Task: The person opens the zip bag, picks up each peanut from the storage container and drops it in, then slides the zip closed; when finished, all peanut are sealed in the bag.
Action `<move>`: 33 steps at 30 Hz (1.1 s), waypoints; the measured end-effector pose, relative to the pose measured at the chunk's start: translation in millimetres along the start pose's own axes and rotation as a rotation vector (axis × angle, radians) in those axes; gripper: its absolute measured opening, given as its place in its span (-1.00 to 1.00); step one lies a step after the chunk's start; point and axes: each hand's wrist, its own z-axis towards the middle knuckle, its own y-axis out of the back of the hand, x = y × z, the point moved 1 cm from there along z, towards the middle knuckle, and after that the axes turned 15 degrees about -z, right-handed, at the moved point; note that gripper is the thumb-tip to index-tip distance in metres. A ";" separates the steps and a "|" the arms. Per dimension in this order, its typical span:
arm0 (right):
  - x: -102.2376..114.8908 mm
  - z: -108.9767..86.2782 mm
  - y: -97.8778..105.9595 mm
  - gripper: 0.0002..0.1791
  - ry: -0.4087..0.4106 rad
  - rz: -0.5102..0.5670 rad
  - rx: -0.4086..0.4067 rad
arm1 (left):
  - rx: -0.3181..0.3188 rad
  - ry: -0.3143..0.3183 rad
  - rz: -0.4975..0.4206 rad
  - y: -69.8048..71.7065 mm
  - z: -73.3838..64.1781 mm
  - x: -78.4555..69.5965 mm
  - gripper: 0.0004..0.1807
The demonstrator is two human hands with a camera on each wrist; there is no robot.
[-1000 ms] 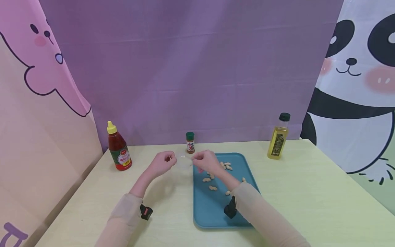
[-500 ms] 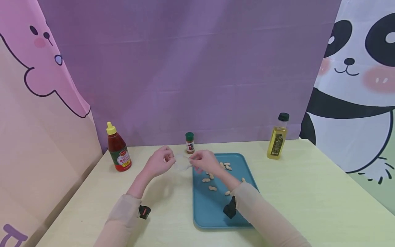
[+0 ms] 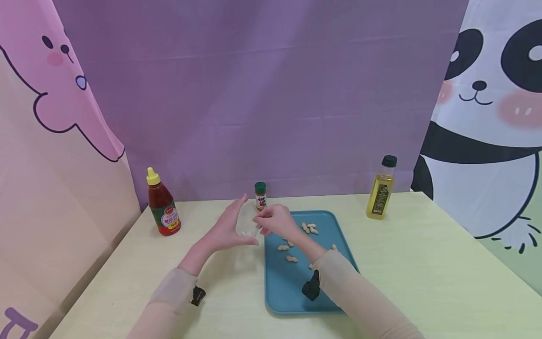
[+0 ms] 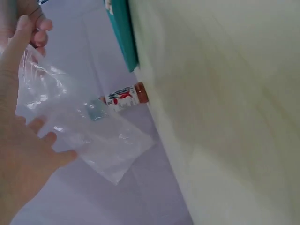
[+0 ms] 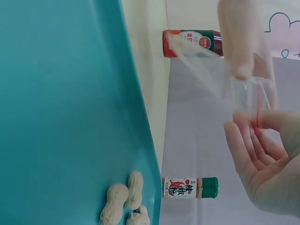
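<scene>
A clear zip bag [image 4: 101,140] with a red line along its zip edge [image 5: 258,101] hangs between the two hands, above the table just left of the tray. My right hand [image 3: 277,221] pinches the bag's edge between thumb and forefinger. Around the bag's other side my left hand [image 3: 224,230] is spread wide, thumb low and fingers raised. In the left wrist view, those straight left fingers [image 4: 40,126] lie along the bag's film. Several unshelled peanuts [image 3: 292,258] lie on a blue tray [image 3: 296,299] under my right forearm.
Behind the hands stands a small green-capped seasoning bottle [image 3: 260,195]. A red sauce bottle with a yellow cap [image 3: 164,207] is at the table's left, and an oil bottle [image 3: 381,195] stands back right. A purple cloth [image 3: 296,117] hangs behind the table.
My left hand has gone from pinching the bag's edge to spreading its fingers around the bag. The right hand keeps its pinch, shifted slightly left.
</scene>
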 end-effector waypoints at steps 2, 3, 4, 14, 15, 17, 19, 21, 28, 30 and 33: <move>0.7 -0.4 0.0 -0.77 -0.011 0.000 0.010 | 0.012 -0.009 -0.011 -2.4 1.1 2.5 0.23; 0.1 -0.4 -0.4 -0.76 -0.015 0.001 0.016 | 0.015 -0.014 -0.013 -3.5 1.4 3.6 0.21; -0.7 -0.3 -0.8 -0.76 -0.020 0.004 0.020 | 0.017 -0.020 -0.019 -4.5 1.7 4.6 0.19; -12.9 -3.2 -0.1 -0.70 -0.050 0.103 0.075 | -0.030 -0.008 0.010 -3.8 0.8 17.0 -0.04; -13.5 -3.5 0.3 -0.70 -0.058 0.109 0.083 | -0.035 -0.005 0.016 -2.7 0.8 18.5 -0.08; -15.0 -3.4 0.6 -0.70 -0.063 0.117 0.101 | -0.037 -0.013 0.009 -1.1 1.5 21.0 -0.12; -16.6 -2.7 0.5 -0.70 -0.065 0.119 0.113 | -0.035 -0.031 -0.019 -1.1 2.2 22.6 -0.14; -17.8 -2.6 0.5 -0.69 -0.063 0.123 0.121 | -0.022 -0.040 -0.058 -2.1 2.9 23.5 -0.13; -18.5 -3.3 2.1 -0.67 -0.083 0.138 0.133 | -0.018 -0.064 -0.145 -7.3 3.8 23.0 -0.09; -19.7 -3.1 2.0 -0.67 -0.081 0.137 0.132 | -0.025 -0.061 -0.138 -8.0 3.8 22.2 -0.10; -21.6 -3.0 1.7 -0.67 -0.072 0.127 0.139 | -0.037 -0.057 -0.066 -7.7 3.8 21.1 -0.11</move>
